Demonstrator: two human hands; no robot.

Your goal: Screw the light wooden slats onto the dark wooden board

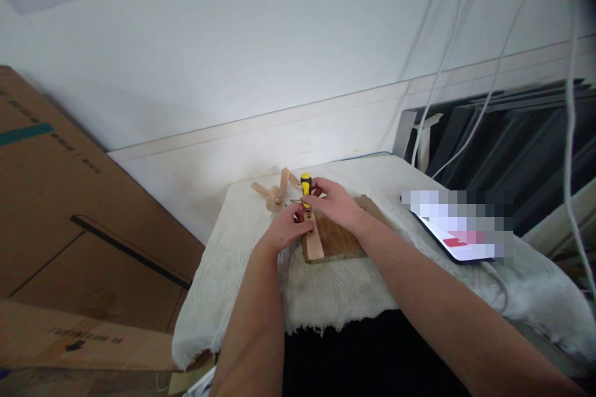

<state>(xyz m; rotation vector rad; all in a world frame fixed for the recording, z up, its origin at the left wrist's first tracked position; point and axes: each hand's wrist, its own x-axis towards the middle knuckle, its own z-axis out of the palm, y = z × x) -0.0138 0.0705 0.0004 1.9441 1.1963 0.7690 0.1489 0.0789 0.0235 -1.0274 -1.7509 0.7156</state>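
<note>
My right hand (pixel 336 203) is closed around a small yellow-and-black screwdriver (pixel 306 186), held upright over a narrow light wooden strip (pixel 314 242). The strip lies on a darker wooden board (pixel 339 239). My left hand (pixel 285 227) pinches near the screwdriver's tip, by the strip; what its fingers hold is too small to make out. Just behind the hands lies a small assembly of light wooden pieces (pixel 275 193) joined at angles.
The work rests on a small table draped in white cloth (pixel 354 291). A tablet (pixel 459 242) lies at the right. Large cardboard boxes (pixel 56 211) stand at the left. White cables (pixel 465 74) hang at the right before a dark frame.
</note>
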